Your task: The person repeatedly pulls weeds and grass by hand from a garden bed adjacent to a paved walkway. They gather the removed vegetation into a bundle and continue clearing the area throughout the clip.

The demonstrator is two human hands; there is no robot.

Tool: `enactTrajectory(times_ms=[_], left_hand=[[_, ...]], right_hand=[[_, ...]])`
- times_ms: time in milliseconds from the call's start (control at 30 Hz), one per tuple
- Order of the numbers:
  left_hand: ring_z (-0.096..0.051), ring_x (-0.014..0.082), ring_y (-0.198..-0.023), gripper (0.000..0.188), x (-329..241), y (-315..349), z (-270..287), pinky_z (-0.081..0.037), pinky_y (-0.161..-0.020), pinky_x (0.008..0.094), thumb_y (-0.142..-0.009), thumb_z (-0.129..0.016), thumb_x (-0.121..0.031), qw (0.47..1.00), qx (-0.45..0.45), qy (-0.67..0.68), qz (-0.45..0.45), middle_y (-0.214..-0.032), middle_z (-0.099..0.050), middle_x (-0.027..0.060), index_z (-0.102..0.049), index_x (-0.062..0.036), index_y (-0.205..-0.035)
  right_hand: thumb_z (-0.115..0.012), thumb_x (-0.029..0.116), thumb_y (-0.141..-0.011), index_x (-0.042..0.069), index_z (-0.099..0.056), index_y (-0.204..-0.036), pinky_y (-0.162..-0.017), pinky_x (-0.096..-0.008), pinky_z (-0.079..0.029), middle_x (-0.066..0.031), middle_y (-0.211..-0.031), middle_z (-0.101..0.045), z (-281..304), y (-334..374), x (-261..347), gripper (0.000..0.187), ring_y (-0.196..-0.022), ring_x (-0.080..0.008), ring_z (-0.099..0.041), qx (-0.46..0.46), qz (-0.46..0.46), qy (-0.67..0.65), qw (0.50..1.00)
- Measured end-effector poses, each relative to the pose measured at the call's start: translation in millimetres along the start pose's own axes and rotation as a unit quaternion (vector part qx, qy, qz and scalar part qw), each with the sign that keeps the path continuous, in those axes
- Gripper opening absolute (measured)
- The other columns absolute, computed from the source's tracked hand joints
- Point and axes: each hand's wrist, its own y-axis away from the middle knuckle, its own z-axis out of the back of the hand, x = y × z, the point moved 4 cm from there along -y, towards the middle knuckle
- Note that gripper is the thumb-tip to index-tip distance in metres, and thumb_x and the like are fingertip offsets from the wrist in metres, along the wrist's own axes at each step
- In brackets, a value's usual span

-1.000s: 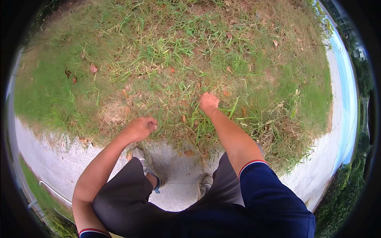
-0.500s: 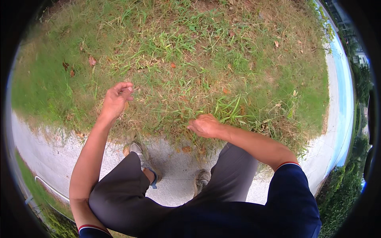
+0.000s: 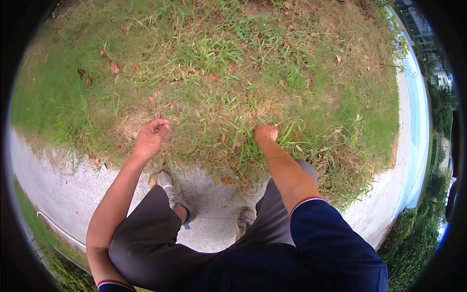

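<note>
Right hand (image 3: pixel 266 132): fingers curled inward; whether they hold anything, I cannot tell.
Left hand (image 3: pixel 152 137): over dry turf (image 3: pixel 127 127), fingers loosely bent, grip unclear.
Green grass (image 3: pixel 290 137): just beside the right hand, near pale pavement (image 3: pixel 210 228).
Handling: probably light, limp, slightly slippery; best gripped low, near the roots.

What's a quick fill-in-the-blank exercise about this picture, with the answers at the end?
1. The bare hand right beside the tuft of long, bright-green grass blades is the person's ____ hand.
2. The navy-blue short sleeve ends in a band of white and ____.
3. The light grey shoes stand on pale grey paving, not on the ____.

Missing words: right; red; grass.
</note>
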Motion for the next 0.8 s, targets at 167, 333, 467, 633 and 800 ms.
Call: enactTrajectory(times_ms=[167, 333, 467, 633, 800], left_hand=[[-0.057, 0.0117, -0.070, 0.019, 9.9, 1.8, -19.1, -0.048, -0.065, 0.0259, -0.088, -0.059, -0.014, 0.998, 0.053, -0.013, 0.005, -0.084, -0.059, 0.0037, -0.060, -0.0017, -0.103], [-0.058, 0.0124, -0.072, 0.021, -2.5, 1.6, -28.0, -0.048, -0.066, 0.0261, -0.089, -0.058, -0.016, 0.997, 0.078, -0.005, 0.002, -0.086, -0.060, 0.0044, -0.060, -0.0019, -0.104], [-0.058, 0.0135, -0.072, 0.022, 3.3, 4.4, -20.4, -0.047, -0.068, 0.0268, -0.088, -0.058, -0.018, 0.998, 0.058, 0.002, 0.034, -0.088, -0.061, 0.0053, -0.060, -0.0023, -0.104], [-0.059, 0.0137, -0.073, 0.024, 3.6, -0.3, -13.0, -0.047, -0.068, 0.0280, -0.088, -0.059, -0.018, 0.999, 0.035, 0.001, 0.034, -0.089, -0.061, 0.0062, -0.059, -0.0025, -0.106], [-0.060, 0.0140, -0.074, 0.021, 27.6, 3.8, -13.9, -0.046, -0.069, 0.0269, -0.089, -0.056, -0.013, 0.998, 0.045, -0.007, 0.040, -0.089, -0.062, 0.0057, -0.057, -0.0007, -0.107]], right_hand=[[-0.052, 0.022, -0.084, 0.006, -0.065, -0.102, -0.078, -0.0368, -0.050, -0.0144, -0.107, -0.064, -0.7, 4.6, -15.1, 0.028, -0.100, -0.0248, -0.062, -0.088, 0.037, -0.008, 0.995], [-0.052, 0.022, -0.080, 0.005, -0.066, -0.097, -0.079, -0.0435, -0.052, -0.0186, -0.106, -0.063, 9.4, 29.7, -6.8, 0.028, -0.100, -0.0298, -0.062, -0.038, 0.096, -0.092, 0.990], [-0.050, 0.024, -0.082, 0.001, -0.064, -0.098, -0.087, -0.0438, -0.048, -0.0221, -0.105, -0.062, 8.6, 56.9, 28.7, 0.032, -0.101, -0.0328, -0.060, 0.001, 0.125, -0.123, 0.985], [-0.042, 0.032, -0.093, -0.001, -0.060, -0.091, -0.073, -0.0442, -0.047, -0.0244, -0.086, -0.061, 60.5, 24.0, -5.2, 0.038, -0.083, -0.0362, -0.061, -0.216, 0.103, -0.381, 0.893], [-0.042, 0.031, -0.095, -0.002, -0.054, -0.083, -0.063, -0.0476, -0.041, -0.0243, -0.069, -0.055, 100.9, 40.9, -12.4, 0.037, -0.067, -0.0404, -0.055, -0.323, 0.038, -0.501, 0.802]])
